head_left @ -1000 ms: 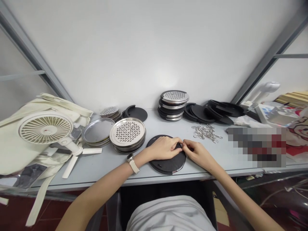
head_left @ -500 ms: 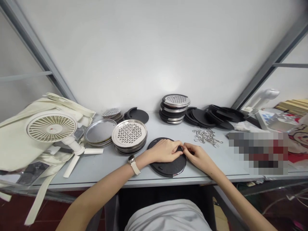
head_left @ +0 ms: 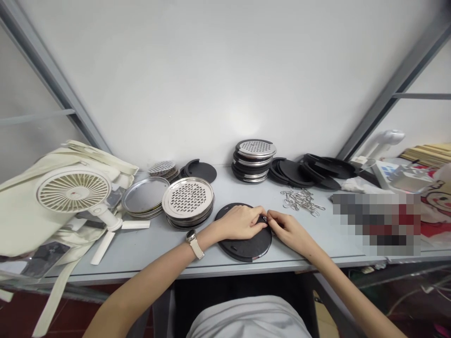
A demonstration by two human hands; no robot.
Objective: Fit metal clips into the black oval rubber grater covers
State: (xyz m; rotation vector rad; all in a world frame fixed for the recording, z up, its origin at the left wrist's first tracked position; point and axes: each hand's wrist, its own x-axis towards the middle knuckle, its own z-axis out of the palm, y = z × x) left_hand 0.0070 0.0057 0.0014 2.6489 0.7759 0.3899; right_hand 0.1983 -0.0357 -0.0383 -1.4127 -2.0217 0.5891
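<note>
A round black plastic holder (head_left: 244,244) lies flat near the front edge of the table. My left hand (head_left: 243,221) rests across its top, fingers bent together toward its right rim and the thumb on its surface. At that rim, my right hand (head_left: 283,227) pinches a small shiny piece, seemingly a metal wire clip (head_left: 265,218), mostly covered by the fingertips. Both hands' fingertips nearly meet there. Behind my right hand lies a loose pile of similar wire clips (head_left: 302,200). Left of the holder sits a stack of round metal grater plates (head_left: 188,198).
Plain metal discs (head_left: 145,195) and smaller grater plates (head_left: 162,166) stand further left, beside a white fan (head_left: 73,190) and a cream bag (head_left: 21,206). Toward the wall are a stack of black-rimmed graters (head_left: 254,159) and several black holders (head_left: 296,172). A blurred object (head_left: 378,218) lies right.
The view has shifted slightly. Both hands stay at the holder's right rim, with only slight finger movement around the small metal piece.
</note>
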